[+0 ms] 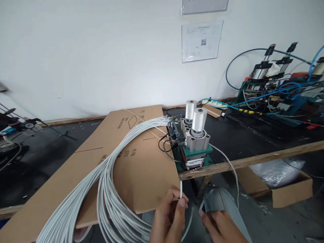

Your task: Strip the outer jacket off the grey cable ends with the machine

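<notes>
My left hand (170, 216) pinches a white cable (181, 188) between thumb and fingers, just below the front edge of the bench. A short length of it stands upright above the fingertips, with a small dark tip. My right hand (222, 225) is closed a little to the right, its thumb and finger on a white cable strand (201, 204) over my knee. Left of my hands, a thick bundle of white cables (111, 168) curves across flat cardboard (149, 175) and hangs over its edge. Ahead stands a small pneumatic press (196, 141) with two knurled silver cylinders.
The black bench (240, 138) has a wooden front edge. More pneumatic machines (263, 74) with blue hoses stand at the right, and a power strip (215, 103) lies near the wall. Below, an open carton (291, 190) holds clear plastic. Other equipment (17, 126) is at far left.
</notes>
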The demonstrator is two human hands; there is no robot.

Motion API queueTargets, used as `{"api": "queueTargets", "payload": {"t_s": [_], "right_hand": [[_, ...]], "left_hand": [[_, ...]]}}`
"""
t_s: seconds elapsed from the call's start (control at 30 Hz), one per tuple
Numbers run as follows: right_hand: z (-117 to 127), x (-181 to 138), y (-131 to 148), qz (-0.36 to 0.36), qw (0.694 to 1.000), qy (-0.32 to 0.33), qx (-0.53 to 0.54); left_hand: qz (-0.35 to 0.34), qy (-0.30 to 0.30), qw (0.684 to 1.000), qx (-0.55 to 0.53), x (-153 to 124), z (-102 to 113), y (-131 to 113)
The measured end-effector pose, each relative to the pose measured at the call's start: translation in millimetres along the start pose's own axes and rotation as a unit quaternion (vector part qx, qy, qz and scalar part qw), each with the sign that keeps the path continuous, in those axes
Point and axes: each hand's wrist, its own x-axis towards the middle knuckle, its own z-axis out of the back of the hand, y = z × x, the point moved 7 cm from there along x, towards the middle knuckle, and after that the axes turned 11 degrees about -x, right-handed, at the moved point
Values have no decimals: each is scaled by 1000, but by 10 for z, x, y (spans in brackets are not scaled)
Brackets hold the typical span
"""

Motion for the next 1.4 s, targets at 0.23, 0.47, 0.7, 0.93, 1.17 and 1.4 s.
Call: {"api": "queueTargets", "payload": {"t_s": [0.23, 0.47, 0.7, 0.93, 1.17, 1.4], "right_hand": [[452, -40, 879, 150, 980, -121, 41], [254, 56, 1230, 187, 973, -86, 101], [177, -18, 1271, 218, 971, -17, 98], [81, -36, 1286, 217, 972, 35, 83], [102, -40, 1292, 243, 966, 18, 86], [139, -53, 1335, 255, 966, 0, 39]], "left_hand": [[-95, 13, 984, 151, 2, -6, 160], [-191, 10, 955, 224, -22, 103, 14], [-53, 108, 981, 155, 78, 50, -265], [-20, 122, 988, 88, 110, 34, -239], [-10, 133, 990, 43, 103, 28, -249], [-59, 119, 985, 114, 101, 75, -272]]}}
